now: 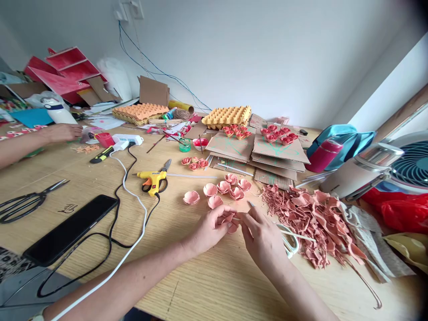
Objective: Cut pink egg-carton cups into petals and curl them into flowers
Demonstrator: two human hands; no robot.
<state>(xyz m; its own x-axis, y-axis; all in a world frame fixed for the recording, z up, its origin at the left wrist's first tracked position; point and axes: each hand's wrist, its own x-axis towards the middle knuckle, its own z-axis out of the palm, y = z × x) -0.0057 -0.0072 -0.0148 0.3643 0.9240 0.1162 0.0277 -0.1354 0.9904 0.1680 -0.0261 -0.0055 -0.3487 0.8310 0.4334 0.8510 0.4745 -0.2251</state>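
My left hand [210, 227] and my right hand [262, 236] meet over the wooden table [207, 285], both pinched on one pink paper flower piece [230, 220]. Just beyond my fingers lie several finished pink paper flowers [222, 189]. A heap of pink paper scraps [310, 218] spreads to the right of my right hand. White-handled scissors [290, 240] lie under that hand, partly hidden.
A yellow glue gun [153, 180] and its cables lie left of centre, beside a black phone [70, 228] and black scissors [26, 201]. Cardboard sheets [267, 154] carrying red flowers, egg trays [227, 116] and a fan [413, 162] stand behind. Another person's arm [36, 138] rests far left.
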